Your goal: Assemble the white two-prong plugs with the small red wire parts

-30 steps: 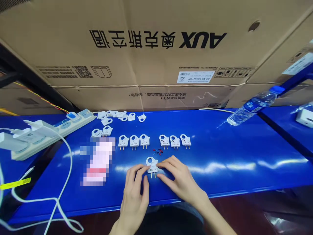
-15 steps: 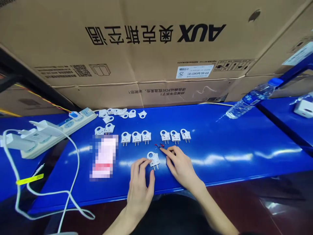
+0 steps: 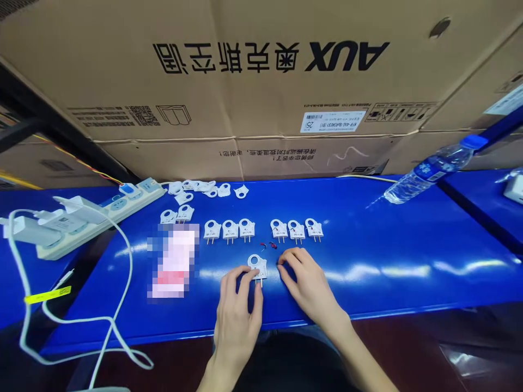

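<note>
A white plug piece [image 3: 257, 266] with a round hole and two metal pins lies on the blue table [image 3: 368, 256] in front of me. My left hand [image 3: 239, 307] lies flat with its fingers stretched out, and the fingertips touch the piece's lower edge and pins. My right hand [image 3: 306, 280] rests just right of the piece with curled fingers, the tips pressed together; I cannot see whether anything is in them. Tiny red parts [image 3: 272, 245] lie just beyond its fingertips. Two rows of three like plug pieces [image 3: 229, 230] [image 3: 296, 229] stand behind.
More white plug pieces [image 3: 204, 189] lie loose at the back left. A white power strip [image 3: 102, 213] with chargers and cables sits at the left. A blurred pink-white item [image 3: 174, 261] lies left of my hands. A water bottle [image 3: 429, 171] lies at the right. Large cardboard boxes [image 3: 261, 81] wall the back.
My right hand reached out to the tiny red parts, then drew back with curled fingers beside the plug piece. My left hand stayed at the piece. The view shifted slightly.
</note>
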Demonstrator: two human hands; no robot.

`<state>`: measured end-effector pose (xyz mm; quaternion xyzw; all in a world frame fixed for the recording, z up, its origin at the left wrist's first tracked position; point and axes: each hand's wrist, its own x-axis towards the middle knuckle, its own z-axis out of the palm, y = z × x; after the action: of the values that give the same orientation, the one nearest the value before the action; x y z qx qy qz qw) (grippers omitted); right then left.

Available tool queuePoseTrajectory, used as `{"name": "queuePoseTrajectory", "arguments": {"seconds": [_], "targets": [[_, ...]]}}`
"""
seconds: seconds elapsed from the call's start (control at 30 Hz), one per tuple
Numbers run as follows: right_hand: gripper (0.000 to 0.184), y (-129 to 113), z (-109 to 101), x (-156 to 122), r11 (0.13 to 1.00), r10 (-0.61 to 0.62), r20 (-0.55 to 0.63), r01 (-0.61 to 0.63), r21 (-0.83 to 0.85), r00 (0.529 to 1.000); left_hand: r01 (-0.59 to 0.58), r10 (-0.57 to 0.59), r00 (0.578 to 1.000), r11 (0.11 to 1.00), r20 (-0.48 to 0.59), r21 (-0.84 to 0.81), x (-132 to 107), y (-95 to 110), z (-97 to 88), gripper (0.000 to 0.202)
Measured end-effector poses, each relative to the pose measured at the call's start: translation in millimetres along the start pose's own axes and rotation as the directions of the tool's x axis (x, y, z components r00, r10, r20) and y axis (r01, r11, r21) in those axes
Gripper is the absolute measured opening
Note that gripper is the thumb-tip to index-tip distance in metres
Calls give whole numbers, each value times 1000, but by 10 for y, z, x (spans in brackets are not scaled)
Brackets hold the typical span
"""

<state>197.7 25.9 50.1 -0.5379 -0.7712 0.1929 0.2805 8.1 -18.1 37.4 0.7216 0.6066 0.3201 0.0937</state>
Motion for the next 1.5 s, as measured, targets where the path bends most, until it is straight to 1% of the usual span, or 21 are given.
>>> {"name": "queuePoseTrajectory", "arguments": {"seconds": [0.17, 0.27, 0.3, 0.47, 0.63, 0.77, 0.9, 1.0, 1.13, 1.3, 1.37, 1.43, 1.5], "targets": [[17, 8, 19, -14, 1000, -22, 5, 22, -6, 1000, 22, -22, 999, 1000, -48, 8, -11, 3, 25, 24], [27, 40, 50, -39, 1000, -29, -12, 29, 9, 1000, 39, -37, 997, 999, -71, 30, -20, 15, 38, 23], [28, 51, 58, -48, 999, -34, -21, 34, 16, 999, 44, -41, 996, 998, -77, 37, -22, 18, 43, 23], [19, 67, 58, -80, 995, -32, -56, 37, 93, 998, 52, -48, 995, 997, -93, 50, -22, 27, 56, 24], [17, -6, 27, -59, 976, 51, -87, -31, 217, 995, 80, -78, 994, 996, -71, 32, 2, 69, 50, 21], [15, -74, 46, -38, 946, 121, -69, -94, 309, 990, 88, -88, 994, 996, -67, 3, 19, 102, 53, 19], [12, -124, 66, -15, 934, 133, -61, -105, 341, 989, 109, -112, 989, 994, -96, -28, 14, 89, 79, 23], [10, -156, 39, 26, 944, 93, -11, -85, 318, 996, 136, -141, 982, 990, -123, -46, -1, 65, 104, 29], [10, -181, -50, 83, 963, -5, 79, -17, 269, 997, 158, -166, 977, 985, -135, -68, -21, 51, 120, 33], [10, -184, -209, 161, 976, -85, 89, 64, 209, 992, 141, -149, 983, 987, -106, -79, -27, 51, 105, 32], [10, -170, -278, 243, 973, -145, 115, 121, 198, 983, 140, -147, 985, 987, -93, -77, -24, 46, 94, 32], [11, -141, -337, 360, 959, -210, 133, 177, 221, 969, 144, -150, 985, 987, -87, -74, -19, 36, 86, 32], [13, -103, -369, 485, 944, -236, 142, 192, 268, 961, 149, -154, 984, 986, -85, -71, -13, 22, 84, 33]]}}
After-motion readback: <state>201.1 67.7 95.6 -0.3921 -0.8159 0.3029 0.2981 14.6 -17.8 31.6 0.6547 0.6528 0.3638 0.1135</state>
